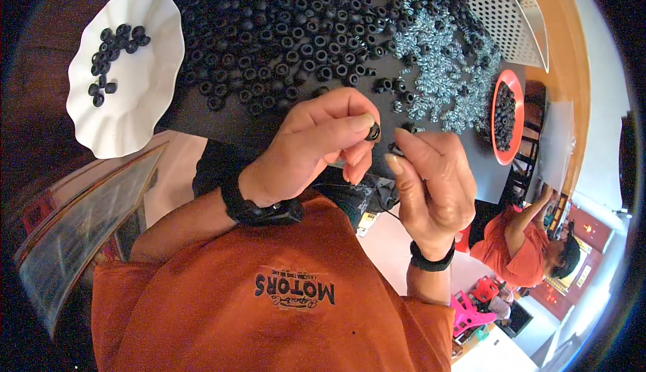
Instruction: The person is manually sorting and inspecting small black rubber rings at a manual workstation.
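Pinching 1 black ring [374, 132] between thumb and finger, the left hand [313, 133] holds it near the bench [225, 124] edge. The ring is likely light, stiff and slightly slippery; grip its outer wall. The right hand [441, 177], just beside, pinches 1 small part [396, 149], mostly hidden; both hands angle inward.

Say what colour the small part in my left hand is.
The part looks black; head view shows it best.
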The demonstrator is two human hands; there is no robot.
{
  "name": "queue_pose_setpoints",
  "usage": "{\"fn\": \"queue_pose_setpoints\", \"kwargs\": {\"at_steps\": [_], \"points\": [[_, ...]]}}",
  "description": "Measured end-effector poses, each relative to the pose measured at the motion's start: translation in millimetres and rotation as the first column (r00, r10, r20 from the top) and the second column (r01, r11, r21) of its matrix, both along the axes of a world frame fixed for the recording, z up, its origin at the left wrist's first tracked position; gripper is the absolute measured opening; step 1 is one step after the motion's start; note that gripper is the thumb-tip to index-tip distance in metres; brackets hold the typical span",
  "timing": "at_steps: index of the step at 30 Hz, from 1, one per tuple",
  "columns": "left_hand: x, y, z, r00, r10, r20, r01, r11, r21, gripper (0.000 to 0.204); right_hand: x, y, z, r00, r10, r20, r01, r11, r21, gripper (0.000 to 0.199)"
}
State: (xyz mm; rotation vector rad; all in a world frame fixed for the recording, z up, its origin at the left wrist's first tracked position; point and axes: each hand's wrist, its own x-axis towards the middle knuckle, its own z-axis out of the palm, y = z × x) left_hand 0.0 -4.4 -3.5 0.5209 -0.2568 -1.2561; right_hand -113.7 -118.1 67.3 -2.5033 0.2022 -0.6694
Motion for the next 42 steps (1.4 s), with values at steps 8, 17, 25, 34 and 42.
{"fn": "queue_pose_setpoints", "kwargs": {"at_steps": [8,17,25,34,42], "points": [[0,3,4,0.99,-0.024,0.141,0.014,0.997,0.074,0.016,1,8,8,0.995,-0.016,-0.097,0.023,0.997,0.068,0.021],[-3,2,2,0.969,-0.019,0.246,0.008,0.999,0.049,0.018,1,11,15,0.986,-0.029,-0.163,0.021,0.998,-0.052,0.02],[-2,7,7,0.919,-0.008,0.395,-0.023,0.997,0.073,0.025,0,7,12,0.99,0.019,-0.139,-0.033,0.994,-0.101,0.028],[-3,7,5,0.904,0.015,0.427,-0.032,0.999,0.032,0.031,1,6,14,0.995,-0.009,-0.097,0.007,1.0,-0.022,0.02],[-4,6,2,0.908,0.028,0.418,-0.034,0.999,0.007,0.036,1,2,29,0.984,0.029,-0.175,-0.053,0.989,-0.136,0.022]]}}
